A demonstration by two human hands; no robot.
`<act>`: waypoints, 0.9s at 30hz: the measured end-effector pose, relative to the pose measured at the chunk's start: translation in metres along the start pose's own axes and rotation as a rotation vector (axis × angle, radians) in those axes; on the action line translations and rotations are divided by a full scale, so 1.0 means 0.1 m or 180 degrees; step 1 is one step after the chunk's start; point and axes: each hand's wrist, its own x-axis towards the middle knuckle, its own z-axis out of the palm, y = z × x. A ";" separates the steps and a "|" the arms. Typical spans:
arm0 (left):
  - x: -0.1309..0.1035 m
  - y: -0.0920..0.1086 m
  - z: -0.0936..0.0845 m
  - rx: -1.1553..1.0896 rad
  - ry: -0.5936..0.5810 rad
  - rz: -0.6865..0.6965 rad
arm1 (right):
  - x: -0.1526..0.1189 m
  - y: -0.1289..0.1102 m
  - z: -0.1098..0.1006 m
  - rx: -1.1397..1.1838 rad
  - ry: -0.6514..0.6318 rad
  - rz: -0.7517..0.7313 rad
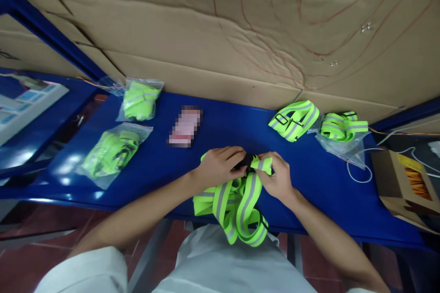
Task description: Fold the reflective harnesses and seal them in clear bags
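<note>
Between my hands is a bundle of neon yellow-green reflective strap (245,206) with grey stripes, its loops hanging over the table's front edge. My left hand (222,165) is closed around a black part of it, perhaps a buckle; the fingers hide most of that part. With thumb and fingers my right hand (277,176) pinches a short strap end beside the black part. Beyond my right hand lies a folded reflective strap (295,121) with black buckles. Right of that, a rolled strap (338,127) rests on an opened clear plastic bag (347,149).
Two bagged straps, one farther back (140,100) and one nearer (112,151), lie on the left of the blue table (227,121). A blurred-out pinkish rectangle (185,126) is behind my left hand. At right stands an open cardboard box (402,183) near a white cable (359,181). Cardboard (192,50) walls the back.
</note>
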 end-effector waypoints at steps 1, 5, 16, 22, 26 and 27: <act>0.00 0.00 0.01 0.0002 -0.0036 -0.0057 | 0.01 0.00 0.00 0.0020 0.0017 0.0029; 0.01 0.03 0.02 0.0006 -0.0236 -0.0208 | 0.01 0.02 0.01 0.0125 0.0024 0.0164; 0.02 -0.08 0.01 -0.0799 -0.0982 -0.0944 | 0.16 0.35 -0.12 0.0140 0.0352 0.0320; 0.05 -0.19 0.00 -0.1554 -0.1062 -0.1323 | 0.17 0.26 -0.21 -0.1551 -0.0813 -0.1023; 0.11 -0.27 -0.02 -0.1961 -0.1041 -0.1496 | 0.13 0.18 -0.23 -0.1990 -0.0971 -0.0942; 0.12 -0.29 -0.01 -0.2005 -0.1003 -0.1535 | 0.13 0.18 -0.24 -0.2096 -0.0925 -0.0909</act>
